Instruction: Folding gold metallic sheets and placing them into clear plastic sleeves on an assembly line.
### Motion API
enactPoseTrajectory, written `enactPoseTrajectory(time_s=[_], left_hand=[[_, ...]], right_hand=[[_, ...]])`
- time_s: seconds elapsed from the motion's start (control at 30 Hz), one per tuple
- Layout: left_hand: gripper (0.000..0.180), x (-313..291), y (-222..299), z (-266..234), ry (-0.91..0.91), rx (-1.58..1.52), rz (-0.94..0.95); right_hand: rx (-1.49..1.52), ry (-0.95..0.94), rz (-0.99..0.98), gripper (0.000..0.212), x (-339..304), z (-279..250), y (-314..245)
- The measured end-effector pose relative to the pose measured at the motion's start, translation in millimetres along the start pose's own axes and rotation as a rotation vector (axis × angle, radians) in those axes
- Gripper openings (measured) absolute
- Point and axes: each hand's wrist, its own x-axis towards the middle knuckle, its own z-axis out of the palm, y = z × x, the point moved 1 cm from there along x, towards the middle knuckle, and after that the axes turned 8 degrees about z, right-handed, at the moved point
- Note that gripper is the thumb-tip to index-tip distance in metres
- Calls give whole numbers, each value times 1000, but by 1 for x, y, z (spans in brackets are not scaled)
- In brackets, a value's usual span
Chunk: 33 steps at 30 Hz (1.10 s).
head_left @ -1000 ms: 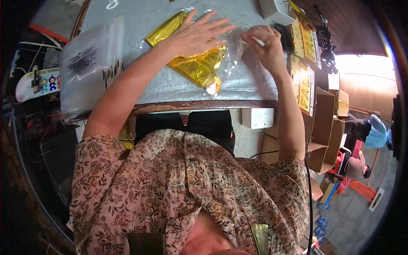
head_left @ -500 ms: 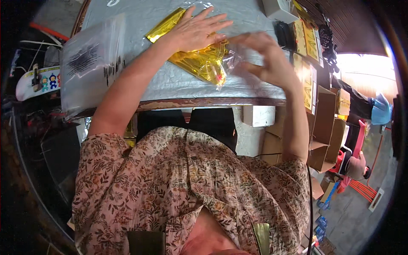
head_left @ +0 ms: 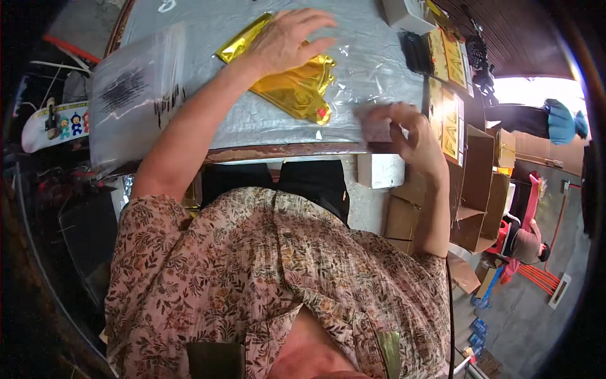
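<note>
A gold foil piece [head_left: 287, 95], crinkled and shiny with a small red spot near its lower tip, lies slantwise on the table. Over its upper part is my left hand [head_left: 287, 41], fingers apart, the palm side down toward the foil. To the foil's right, thin clear plastic film [head_left: 372, 82] glints on the tabletop. My right hand [head_left: 413, 136] hovers at the table's near edge with curled fingers, thumb and forefinger drawn together. Motion smears its fingertips, so whatever they pinch is not clear.
A stack of clear plastic bags [head_left: 136, 95] sits on the table's left. Yellow printed boxes [head_left: 445, 57], a white box [head_left: 407, 14] and a black item [head_left: 415, 52] line the right side. Open cardboard cartons [head_left: 476, 183] stand beyond. Another person [head_left: 530, 243] is at far right.
My right hand has moved down and toward me from beside the foil, its fingers closing. My left hand has shifted slightly on the foil. The clear film now lies farther right of the foil.
</note>
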Motion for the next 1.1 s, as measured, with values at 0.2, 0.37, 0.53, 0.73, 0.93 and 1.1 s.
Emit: enactPoseTrajectory(time_s=[0.2,0.37,0.53,0.73,0.93,1.1], left_hand=[[33,21,117,-19,-457,-11,-321],[21,10,141,-3,-244,-20,-339],[15,10,161,-9,193,-160,-289],[30,0,125,-45,84,-288,-368],[47,-43,9,-69,-153,384,-833],[53,-56,3,-55,-155,301,-803]], right_hand=[[-217,143,-44,44,3,26,5],[-149,255,6,46,-1,37,0],[77,263,31,43,16,44,-17],[287,396,19,43,80,55,3],[92,307,199,56,124,49,4],[235,199,407,36,145,50,14]])
